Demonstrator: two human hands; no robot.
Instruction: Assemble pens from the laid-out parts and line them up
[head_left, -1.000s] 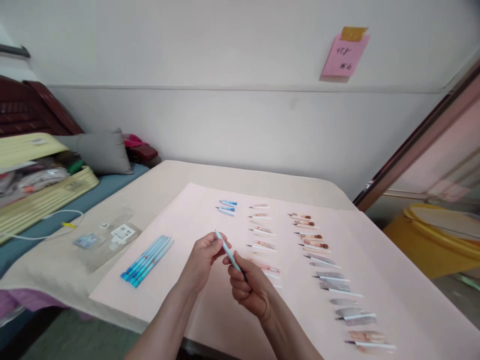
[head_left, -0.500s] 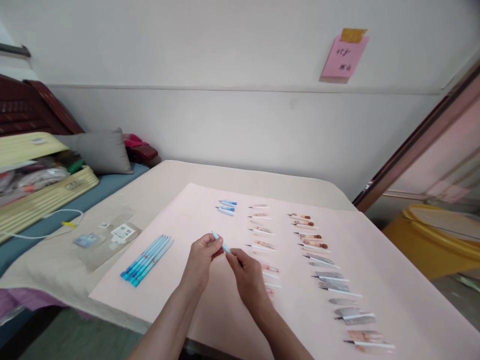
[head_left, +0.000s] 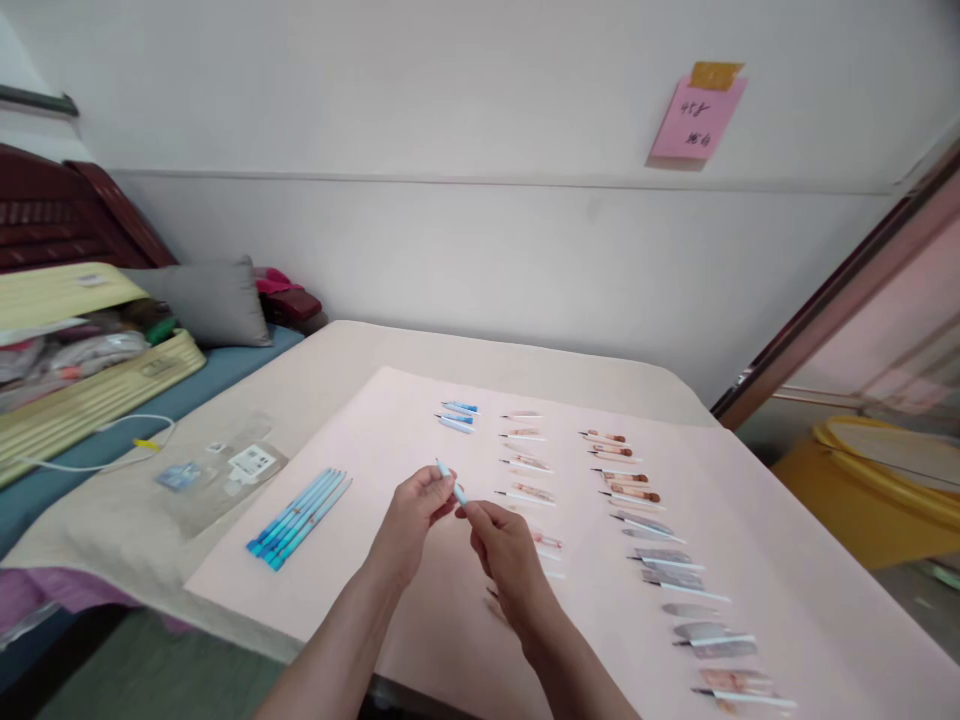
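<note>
Above the middle of the pink sheet, a light blue pen [head_left: 460, 493] is pinched between my two hands, tilted with its tip up and to the left. My left hand [head_left: 421, 505] grips it near the tip. At the lower end, the fingers of my right hand [head_left: 506, 545] are closed on it. To the left lies a row of several blue pens [head_left: 300, 520], side by side. Beyond my hands are a few disassembled blue pen parts [head_left: 456, 420]. My right hand and forearm partly cover a column of pink pen parts [head_left: 534, 493].
Brown-and-peach pen parts [head_left: 626, 478] and grey ones [head_left: 667, 560] form a column at right. Clear plastic packaging [head_left: 240, 475] lies left of the pink sheet [head_left: 360, 610]. A yellow bin [head_left: 862, 480] stands to the right; a grey pillow [head_left: 217, 305] is far left.
The view has shifted slightly, so the scene sits a little differently in it. Both hands still hold the pen, which now stands at a somewhat steeper tilt.
</note>
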